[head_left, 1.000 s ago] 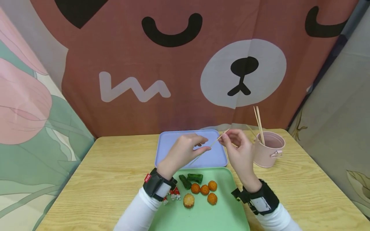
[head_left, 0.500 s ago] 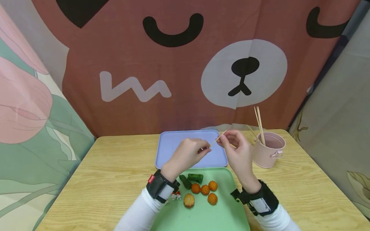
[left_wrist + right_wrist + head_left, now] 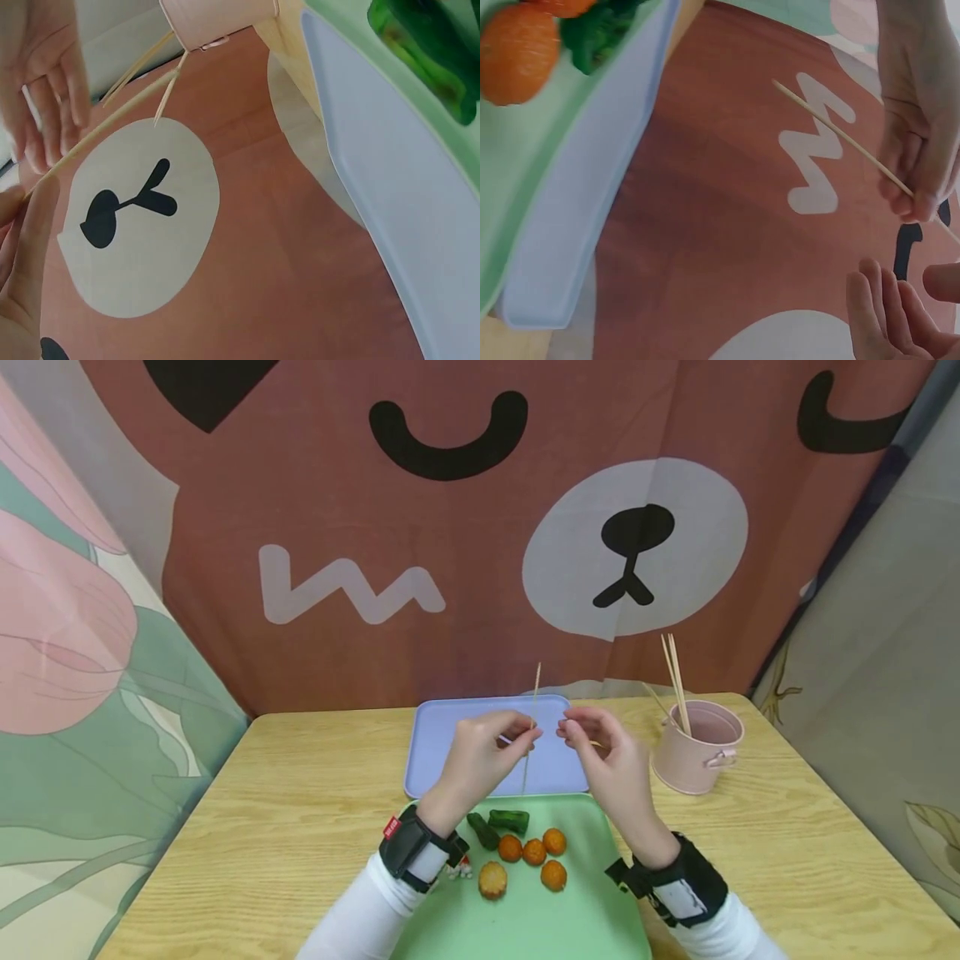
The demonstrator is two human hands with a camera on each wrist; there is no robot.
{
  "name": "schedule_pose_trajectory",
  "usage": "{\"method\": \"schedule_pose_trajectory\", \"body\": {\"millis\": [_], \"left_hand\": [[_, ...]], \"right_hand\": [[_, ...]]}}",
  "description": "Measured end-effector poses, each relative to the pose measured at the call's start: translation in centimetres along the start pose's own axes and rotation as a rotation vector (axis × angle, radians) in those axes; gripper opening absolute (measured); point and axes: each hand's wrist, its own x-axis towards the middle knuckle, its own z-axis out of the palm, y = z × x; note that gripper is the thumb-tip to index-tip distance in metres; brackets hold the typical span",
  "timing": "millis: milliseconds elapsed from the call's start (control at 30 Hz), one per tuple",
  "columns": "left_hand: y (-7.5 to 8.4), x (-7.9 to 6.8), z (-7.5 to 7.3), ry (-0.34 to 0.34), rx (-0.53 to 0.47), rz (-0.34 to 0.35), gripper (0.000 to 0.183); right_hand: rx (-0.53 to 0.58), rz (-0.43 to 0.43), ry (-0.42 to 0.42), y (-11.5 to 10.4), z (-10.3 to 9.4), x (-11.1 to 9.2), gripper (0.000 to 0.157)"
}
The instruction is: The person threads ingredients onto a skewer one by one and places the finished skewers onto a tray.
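Note:
Between thumb and fingertips my left hand (image 3: 478, 758) pinches a thin bamboo skewer (image 3: 537, 683), which stands nearly upright above the blue tray (image 3: 450, 727). My right hand (image 3: 619, 770) hovers just to the right of it, fingers bent loosely. In the right wrist view a gap shows between the thumb and fingers (image 3: 865, 311) of my right hand, with nothing held. The skewer (image 3: 105, 124) runs diagonally across the left wrist view, past the right hand's fingers.
A green tray (image 3: 585, 927) in front bears several orange balls (image 3: 553, 876), a corn piece (image 3: 492, 881), dark green pieces (image 3: 509, 821) and red-and-white pieces (image 3: 460, 867), partly hidden by the left wrist. A pink bucket (image 3: 686, 764) with several skewers (image 3: 676, 681) stands at the right.
The skewer has turned from slanting up to the right to nearly upright. My right hand's fingers, earlier at its upper end, have come off it; the left hand keeps its pinch.

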Motion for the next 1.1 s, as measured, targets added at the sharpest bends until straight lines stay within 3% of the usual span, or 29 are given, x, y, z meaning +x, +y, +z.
{"method": "schedule_pose_trajectory", "body": {"millis": [200, 400, 633, 833, 1100], "left_hand": [[0.0, -0.1, 0.1, 0.118, -0.071, -0.066, 0.009], [0.2, -0.1, 0.3, 0.219, -0.184, -0.132, 0.01], [0.8, -0.1, 0.3, 0.349, -0.411, -0.25, 0.011], [1.1, -0.3, 0.7, 0.388, -0.519, -0.321, 0.014], [2.0, -0.7, 0.9, 0.381, -0.551, -0.333, 0.016]], "right_hand": [[-0.106, 0.028, -0.059, -0.9, -0.1, -1.0, 0.015], [-0.233, -0.006, -0.089, 2.0, -0.5, -2.2, 0.014], [-0.262, 0.0, -0.137, 2.5, -0.6, -3.5, 0.016], [-0.218, 0.027, -0.136, 1.5, -0.8, -4.0, 0.016], [-0.153, -0.024, -0.144, 0.9, -1.0, -4.1, 0.018]]}}
